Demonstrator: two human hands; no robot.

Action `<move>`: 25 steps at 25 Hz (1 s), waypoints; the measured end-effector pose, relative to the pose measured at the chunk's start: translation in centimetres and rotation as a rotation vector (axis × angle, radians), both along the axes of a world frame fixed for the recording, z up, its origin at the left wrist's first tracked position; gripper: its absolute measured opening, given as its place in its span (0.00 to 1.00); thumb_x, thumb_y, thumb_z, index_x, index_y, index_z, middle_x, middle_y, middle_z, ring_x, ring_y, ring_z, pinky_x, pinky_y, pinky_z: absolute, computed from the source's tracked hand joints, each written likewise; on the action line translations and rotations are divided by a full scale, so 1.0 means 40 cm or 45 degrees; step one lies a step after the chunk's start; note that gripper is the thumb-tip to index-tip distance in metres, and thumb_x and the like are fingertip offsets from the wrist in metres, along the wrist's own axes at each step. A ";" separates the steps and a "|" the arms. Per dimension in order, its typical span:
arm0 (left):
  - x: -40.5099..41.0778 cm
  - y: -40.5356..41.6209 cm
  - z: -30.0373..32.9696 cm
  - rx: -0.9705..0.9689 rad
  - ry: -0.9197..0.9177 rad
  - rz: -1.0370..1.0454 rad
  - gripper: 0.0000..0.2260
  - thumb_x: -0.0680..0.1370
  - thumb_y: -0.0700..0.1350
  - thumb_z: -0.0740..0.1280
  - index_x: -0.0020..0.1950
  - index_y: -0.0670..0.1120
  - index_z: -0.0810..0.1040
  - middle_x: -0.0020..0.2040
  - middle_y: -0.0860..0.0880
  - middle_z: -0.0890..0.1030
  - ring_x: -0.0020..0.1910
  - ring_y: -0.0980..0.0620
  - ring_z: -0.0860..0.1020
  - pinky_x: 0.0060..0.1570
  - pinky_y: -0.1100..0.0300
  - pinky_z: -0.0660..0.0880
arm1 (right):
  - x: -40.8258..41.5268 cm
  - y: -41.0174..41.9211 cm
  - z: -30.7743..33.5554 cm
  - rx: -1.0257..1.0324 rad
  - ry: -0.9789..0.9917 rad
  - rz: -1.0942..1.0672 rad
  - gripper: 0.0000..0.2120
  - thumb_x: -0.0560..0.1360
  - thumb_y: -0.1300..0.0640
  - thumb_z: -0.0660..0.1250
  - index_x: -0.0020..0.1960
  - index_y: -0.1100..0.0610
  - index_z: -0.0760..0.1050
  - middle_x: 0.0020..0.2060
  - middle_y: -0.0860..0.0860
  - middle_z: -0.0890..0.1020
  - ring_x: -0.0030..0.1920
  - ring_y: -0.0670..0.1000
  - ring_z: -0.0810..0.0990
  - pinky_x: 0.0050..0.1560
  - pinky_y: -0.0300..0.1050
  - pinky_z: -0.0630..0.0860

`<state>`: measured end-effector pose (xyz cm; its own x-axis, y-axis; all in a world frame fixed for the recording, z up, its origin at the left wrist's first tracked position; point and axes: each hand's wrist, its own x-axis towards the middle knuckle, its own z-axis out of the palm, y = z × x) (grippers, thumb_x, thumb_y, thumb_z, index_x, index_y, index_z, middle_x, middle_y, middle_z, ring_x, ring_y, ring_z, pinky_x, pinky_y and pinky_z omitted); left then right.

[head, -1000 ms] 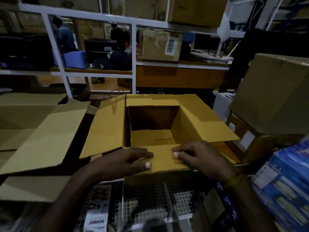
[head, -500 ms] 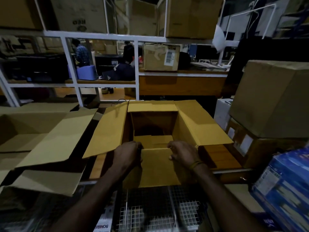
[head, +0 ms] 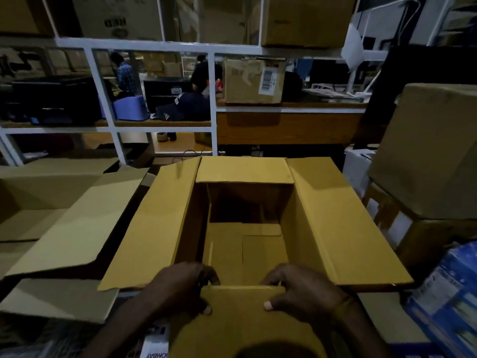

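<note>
An open, empty cardboard box (head: 335, 228) stands in front of me with its left, right and far flaps spread outward. Its near flap (head: 240, 319) folds down toward me. My left hand (head: 178, 288) grips the flap's fold at the left corner, fingers inside the box and thumb on the outer face. My right hand (head: 302, 290) grips the same fold at the right corner, its thumb pressed on the flap. Only folded bottom panels show inside the box.
Another open cardboard box (head: 64, 223) lies to the left. Stacked brown cartons (head: 433, 156) and a blue printed package (head: 449, 301) crowd the right. A white metal rack (head: 211, 104) with more cartons stands behind. People work in the background. A wire grid lies below the box.
The box has come nearer and fills more of the view. Both hands went from lying on the near flap to gripping its fold at the two corners, and the flap is now folded down.
</note>
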<state>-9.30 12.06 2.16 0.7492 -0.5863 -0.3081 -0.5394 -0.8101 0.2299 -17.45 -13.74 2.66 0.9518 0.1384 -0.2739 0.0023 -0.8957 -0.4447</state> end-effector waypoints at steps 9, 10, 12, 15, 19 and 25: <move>0.158 -0.009 0.064 -0.211 0.613 -0.222 0.22 0.71 0.62 0.72 0.64 0.64 0.74 0.60 0.63 0.78 0.58 0.60 0.77 0.60 0.53 0.76 | 0.168 -0.040 0.037 0.272 0.327 0.020 0.31 0.67 0.28 0.68 0.68 0.31 0.67 0.65 0.39 0.75 0.62 0.42 0.75 0.64 0.47 0.73; 0.175 -0.011 0.067 -0.233 0.737 -0.230 0.22 0.72 0.64 0.71 0.65 0.64 0.74 0.61 0.61 0.77 0.59 0.60 0.77 0.61 0.53 0.76 | 0.189 -0.037 0.039 0.319 0.368 0.001 0.34 0.66 0.27 0.67 0.70 0.30 0.64 0.68 0.42 0.73 0.64 0.44 0.73 0.67 0.48 0.71; 0.222 -0.030 0.065 -0.192 0.818 -0.241 0.27 0.72 0.67 0.68 0.69 0.65 0.70 0.69 0.59 0.72 0.65 0.58 0.73 0.65 0.53 0.72 | 0.241 -0.038 0.031 0.303 0.393 -0.006 0.39 0.68 0.28 0.65 0.75 0.35 0.58 0.75 0.45 0.65 0.72 0.48 0.66 0.71 0.48 0.64; 0.330 -0.102 0.048 -0.134 0.467 -0.141 0.36 0.72 0.69 0.66 0.77 0.64 0.57 0.80 0.56 0.52 0.76 0.49 0.59 0.72 0.49 0.63 | 0.352 -0.063 0.011 0.049 0.247 -0.048 0.41 0.75 0.35 0.64 0.80 0.43 0.48 0.80 0.46 0.49 0.78 0.51 0.53 0.74 0.48 0.56; 0.499 -0.213 0.006 -0.206 0.026 -0.021 0.40 0.76 0.60 0.67 0.80 0.59 0.45 0.79 0.49 0.33 0.77 0.42 0.57 0.67 0.48 0.67 | 0.511 -0.099 -0.009 -0.159 -0.075 -0.171 0.44 0.77 0.41 0.65 0.80 0.47 0.38 0.78 0.49 0.35 0.79 0.54 0.41 0.77 0.55 0.54; 0.636 -0.280 -0.031 -0.188 -0.211 -0.002 0.43 0.76 0.59 0.67 0.79 0.60 0.39 0.78 0.46 0.31 0.78 0.37 0.49 0.68 0.35 0.65 | 0.605 -0.129 -0.027 -0.330 -0.381 -0.191 0.44 0.78 0.43 0.65 0.79 0.44 0.36 0.74 0.46 0.26 0.78 0.54 0.35 0.75 0.65 0.50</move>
